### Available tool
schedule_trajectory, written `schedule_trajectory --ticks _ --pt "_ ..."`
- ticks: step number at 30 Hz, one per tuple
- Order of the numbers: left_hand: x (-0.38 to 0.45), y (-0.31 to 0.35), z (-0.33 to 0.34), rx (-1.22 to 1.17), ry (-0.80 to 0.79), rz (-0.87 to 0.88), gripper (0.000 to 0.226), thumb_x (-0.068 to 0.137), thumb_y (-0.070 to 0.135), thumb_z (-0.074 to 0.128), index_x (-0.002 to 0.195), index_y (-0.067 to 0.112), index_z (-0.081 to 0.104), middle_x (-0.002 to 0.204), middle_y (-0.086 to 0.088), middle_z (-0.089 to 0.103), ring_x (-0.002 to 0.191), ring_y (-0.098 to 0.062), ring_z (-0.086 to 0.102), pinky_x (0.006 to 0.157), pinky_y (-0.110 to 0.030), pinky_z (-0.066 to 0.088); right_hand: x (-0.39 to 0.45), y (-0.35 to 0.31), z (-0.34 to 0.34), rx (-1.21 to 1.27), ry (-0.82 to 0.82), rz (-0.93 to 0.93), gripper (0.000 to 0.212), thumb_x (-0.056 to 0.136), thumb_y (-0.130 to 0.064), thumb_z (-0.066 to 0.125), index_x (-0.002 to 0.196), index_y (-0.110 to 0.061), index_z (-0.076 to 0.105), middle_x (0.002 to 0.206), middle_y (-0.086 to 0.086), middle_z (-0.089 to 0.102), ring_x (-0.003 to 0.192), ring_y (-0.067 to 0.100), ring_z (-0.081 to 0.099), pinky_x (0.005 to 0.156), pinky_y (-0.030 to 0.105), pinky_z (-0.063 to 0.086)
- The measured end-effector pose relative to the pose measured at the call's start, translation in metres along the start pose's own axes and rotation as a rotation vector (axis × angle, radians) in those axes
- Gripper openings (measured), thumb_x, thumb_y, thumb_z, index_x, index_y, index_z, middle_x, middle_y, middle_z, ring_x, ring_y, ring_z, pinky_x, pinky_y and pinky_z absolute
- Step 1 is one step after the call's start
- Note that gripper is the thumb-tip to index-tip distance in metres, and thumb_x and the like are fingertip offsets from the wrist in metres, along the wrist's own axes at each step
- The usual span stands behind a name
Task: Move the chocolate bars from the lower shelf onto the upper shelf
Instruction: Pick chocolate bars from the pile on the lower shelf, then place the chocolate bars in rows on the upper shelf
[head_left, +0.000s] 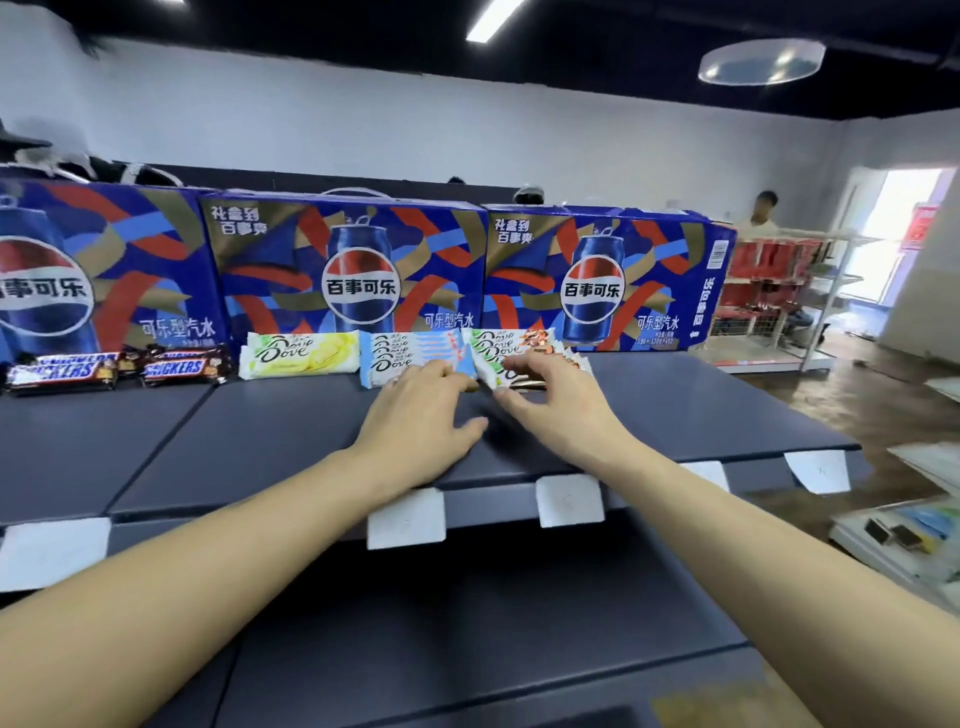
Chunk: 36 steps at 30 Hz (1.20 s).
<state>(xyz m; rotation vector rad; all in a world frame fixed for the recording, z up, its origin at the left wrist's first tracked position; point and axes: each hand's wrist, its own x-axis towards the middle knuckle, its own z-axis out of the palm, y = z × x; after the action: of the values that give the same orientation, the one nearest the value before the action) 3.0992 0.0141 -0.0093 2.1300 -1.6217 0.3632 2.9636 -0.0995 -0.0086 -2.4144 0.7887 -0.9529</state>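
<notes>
Chocolate bars (415, 353) already sit on the upper shelf (291, 415), fanned against the Pepsi cartons (343, 270). Head view: your left hand (415, 410) lies flat, fingers straight, touching the blue Dove stack. Your right hand (545, 389) has its grip curled around the green and orange bars (511, 353). Pull back carelessly and you likely drag loose wrappers forward, scattering the fan. Lower shelf (467, 623) shows no bars.

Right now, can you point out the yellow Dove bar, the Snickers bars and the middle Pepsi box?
yellow Dove bar (300, 354), head view, wrapper's middle.
Snickers bars (182, 367), head view, right stack's label.
middle Pepsi box (360, 288), head view, its logo.
</notes>
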Motion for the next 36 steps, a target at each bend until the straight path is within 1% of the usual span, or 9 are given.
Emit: schedule_trajectory --ticks 3,7,13,15,18,21,25,27,36 --pt "-0.029 -0.012 -0.014 -0.026 -0.003 0.025 0.048 0.088 0.049 0.056 0.131 0.027 0.053 0.127 0.003 0.052 0.123 -0.019 0.044 0.1 -0.036 0.039 -0.02 -0.024 0.012 -0.032 -0.007 -0.006 0.043 0.089 -0.032 0.066 0.129 -0.019 0.061 0.13 -0.005 0.061 0.122 0.009 0.052 0.102 0.022 0.037" --pt "-0.069 -0.028 -0.034 -0.037 0.026 0.023 0.047 0.089 0.047 0.055 0.131 0.026 0.053 0.13 0.003 0.051 0.124 -0.018 0.043 0.1 -0.036 0.039 -0.05 -0.056 0.029 -0.023 0.018 -0.03 0.041 0.089 -0.034 0.067 0.129 -0.023 0.061 0.131 -0.007 0.061 0.124 0.008 0.05 0.1 0.019 0.035" --pt "-0.136 -0.051 -0.055 0.074 0.098 0.04 0.042 0.09 0.046 0.052 0.127 0.027 0.057 0.12 0.005 0.056 0.111 -0.019 0.049 0.091 -0.035 0.039 -0.102 -0.105 0.051 0.014 -0.058 -0.106 0.042 0.09 -0.033 0.066 0.131 -0.027 0.061 0.131 -0.01 0.062 0.125 0.005 0.052 0.108 0.027 0.039" --pt "-0.163 -0.059 -0.062 0.088 0.115 0.029 0.041 0.089 0.046 0.052 0.125 0.026 0.058 0.117 0.005 0.056 0.11 -0.019 0.049 0.091 -0.035 0.04 -0.121 -0.12 0.059 0.022 -0.079 -0.118 0.041 0.09 -0.032 0.065 0.131 -0.027 0.061 0.131 -0.012 0.062 0.124 0.003 0.051 0.107 0.021 0.038" --pt "-0.207 -0.07 -0.068 0.103 0.105 -0.001 0.042 0.09 0.045 0.053 0.125 0.024 0.058 0.117 0.005 0.055 0.112 -0.02 0.048 0.093 -0.035 0.04 -0.152 -0.139 0.073 0.026 -0.128 -0.12 0.041 0.091 -0.032 0.065 0.131 -0.027 0.061 0.129 -0.014 0.062 0.122 -0.001 0.051 0.098 0.005 0.032" --pt "-0.259 -0.087 -0.072 0.114 0.053 -0.063 0.045 0.089 0.047 0.053 0.128 0.024 0.057 0.119 0.004 0.055 0.114 -0.02 0.048 0.094 -0.035 0.041 -0.187 -0.155 0.095 0.055 -0.199 -0.107 0.042 0.09 -0.032 0.064 0.132 -0.027 0.06 0.133 -0.014 0.06 0.125 -0.001 0.049 0.105 0.013 0.034" --pt "-0.326 -0.119 -0.077 0.126 -0.027 -0.163 0.046 0.09 0.047 0.054 0.13 0.024 0.055 0.123 0.003 0.055 0.113 -0.02 0.049 0.094 -0.035 0.043 -0.226 -0.176 0.138 0.082 -0.345 -0.072 0.045 0.093 -0.037 0.061 0.137 -0.03 0.053 0.14 -0.014 0.053 0.13 0.003 0.045 0.1 0.015 0.031" --pt "-0.355 -0.137 -0.08 0.141 -0.052 -0.215 0.047 0.091 0.047 0.053 0.131 0.024 0.054 0.124 0.003 0.054 0.113 -0.019 0.049 0.093 -0.034 0.043 -0.239 -0.188 0.164 0.087 -0.41 -0.068 0.047 0.093 -0.037 0.06 0.139 -0.03 0.051 0.142 -0.013 0.05 0.132 0.005 0.043 0.104 0.018 0.031" --pt "-0.453 -0.255 -0.05 0.156 -0.163 -0.46 0.05 0.092 0.045 0.053 0.135 0.021 0.05 0.125 0.001 0.054 0.111 -0.023 0.054 0.098 -0.034 0.038 -0.258 -0.239 0.325 0.063 -0.676 -0.089 0.051 0.095 -0.036 0.059 0.144 -0.027 0.044 0.148 -0.01 0.044 0.137 0.01 0.039 0.111 0.025 0.032"
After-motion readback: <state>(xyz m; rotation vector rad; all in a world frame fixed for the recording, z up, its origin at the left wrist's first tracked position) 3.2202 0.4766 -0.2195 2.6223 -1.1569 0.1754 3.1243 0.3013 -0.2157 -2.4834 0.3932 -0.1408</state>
